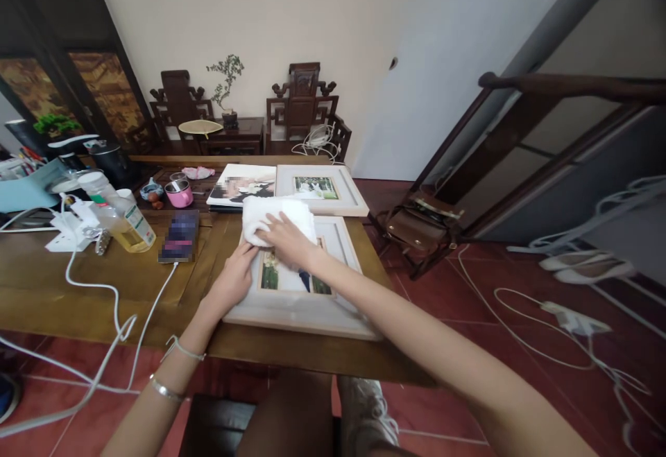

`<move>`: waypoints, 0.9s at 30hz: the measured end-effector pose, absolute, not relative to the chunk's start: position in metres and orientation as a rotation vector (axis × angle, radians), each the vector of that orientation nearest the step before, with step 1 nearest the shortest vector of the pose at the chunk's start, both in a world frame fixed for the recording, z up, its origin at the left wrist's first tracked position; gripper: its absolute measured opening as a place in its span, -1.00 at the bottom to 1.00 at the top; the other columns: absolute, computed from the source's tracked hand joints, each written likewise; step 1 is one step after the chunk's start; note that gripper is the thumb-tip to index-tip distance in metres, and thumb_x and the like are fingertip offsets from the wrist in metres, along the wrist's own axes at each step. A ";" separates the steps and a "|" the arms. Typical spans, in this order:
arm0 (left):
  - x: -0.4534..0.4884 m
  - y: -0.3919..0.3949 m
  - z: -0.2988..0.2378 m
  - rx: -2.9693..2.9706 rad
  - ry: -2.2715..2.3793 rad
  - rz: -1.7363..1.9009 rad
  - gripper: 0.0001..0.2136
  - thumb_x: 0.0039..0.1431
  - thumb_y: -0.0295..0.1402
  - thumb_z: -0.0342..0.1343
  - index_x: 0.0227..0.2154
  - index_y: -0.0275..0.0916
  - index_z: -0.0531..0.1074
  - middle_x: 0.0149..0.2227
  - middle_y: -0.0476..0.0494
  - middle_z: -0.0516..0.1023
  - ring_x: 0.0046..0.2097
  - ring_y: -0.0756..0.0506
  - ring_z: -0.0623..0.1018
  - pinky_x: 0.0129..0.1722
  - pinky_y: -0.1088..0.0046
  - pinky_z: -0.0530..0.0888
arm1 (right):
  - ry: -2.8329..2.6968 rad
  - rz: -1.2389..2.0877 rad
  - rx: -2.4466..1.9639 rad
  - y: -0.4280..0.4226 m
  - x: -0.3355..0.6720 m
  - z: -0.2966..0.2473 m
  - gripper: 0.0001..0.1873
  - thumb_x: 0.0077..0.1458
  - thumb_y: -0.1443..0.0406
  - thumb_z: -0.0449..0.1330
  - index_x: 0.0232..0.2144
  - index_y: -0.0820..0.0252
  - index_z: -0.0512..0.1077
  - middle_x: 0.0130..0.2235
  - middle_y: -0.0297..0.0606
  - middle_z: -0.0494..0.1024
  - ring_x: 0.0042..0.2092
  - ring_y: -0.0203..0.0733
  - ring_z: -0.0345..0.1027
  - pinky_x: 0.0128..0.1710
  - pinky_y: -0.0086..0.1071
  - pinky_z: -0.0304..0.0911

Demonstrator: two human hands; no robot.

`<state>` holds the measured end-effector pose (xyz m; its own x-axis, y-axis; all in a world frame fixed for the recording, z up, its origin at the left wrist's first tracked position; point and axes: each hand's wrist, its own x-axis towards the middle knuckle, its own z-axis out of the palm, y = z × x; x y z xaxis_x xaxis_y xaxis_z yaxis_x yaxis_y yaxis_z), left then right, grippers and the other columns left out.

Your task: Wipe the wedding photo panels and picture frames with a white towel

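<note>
A picture frame (pixel 306 313) with a pale wooden border and a photo in its middle lies flat near the front edge of the wooden table. On its upper part lies a folded white towel (pixel 278 211). My right hand (pixel 288 240) presses on that towel, fingers bent into the cloth, and its forearm crosses over the frame. With its fingertips near the towel's lower corner, my left hand (pixel 238 277) grips the frame's left edge. Part of the photo is hidden by my right hand and wrist.
Behind lie a second frame (pixel 354 197) and a photo book (pixel 242 178). Left of them are a pink cup (pixel 180 195), a phone (pixel 180 236) on a charging cable, a bottle of yellow liquid (pixel 130 225) and a power strip (pixel 70 228). A chair (pixel 416 225) with a brown bag stands right.
</note>
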<state>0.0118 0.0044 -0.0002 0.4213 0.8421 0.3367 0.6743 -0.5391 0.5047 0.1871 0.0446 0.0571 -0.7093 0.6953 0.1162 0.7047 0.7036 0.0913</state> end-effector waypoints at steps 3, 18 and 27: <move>0.010 0.005 -0.006 2.350 1.348 0.811 -0.41 0.05 -0.66 -0.17 0.18 -0.25 0.25 0.26 -0.28 0.23 0.31 -0.20 0.16 0.27 0.01 0.14 | -2.815 -0.150 -1.332 0.037 0.216 0.063 -0.52 0.06 0.56 0.03 0.02 0.25 0.40 0.04 0.03 0.48 0.25 0.06 0.08 0.20 0.08 -0.13; 0.013 0.004 -0.014 2.375 1.418 0.769 -0.44 0.07 -0.67 -0.20 0.17 -0.31 0.24 0.27 -0.35 0.19 0.34 -0.19 0.09 0.27 -0.03 0.11 | -2.848 0.407 -1.593 -0.114 0.287 0.101 -0.27 -0.26 0.67 -0.05 -0.02 0.22 0.45 0.18 0.01 0.34 0.31 0.13 -0.07 0.21 0.17 -0.05; 0.011 0.005 -0.008 2.418 1.399 0.702 -0.40 0.01 -0.71 -0.19 0.16 -0.32 0.24 0.27 -0.33 0.19 0.33 -0.17 0.11 0.28 0.02 0.12 | -2.642 0.087 -1.748 -0.051 0.285 0.067 -0.29 -0.14 0.65 -0.07 0.11 0.35 0.33 0.27 0.11 0.17 0.33 0.20 -0.19 0.21 0.17 -0.09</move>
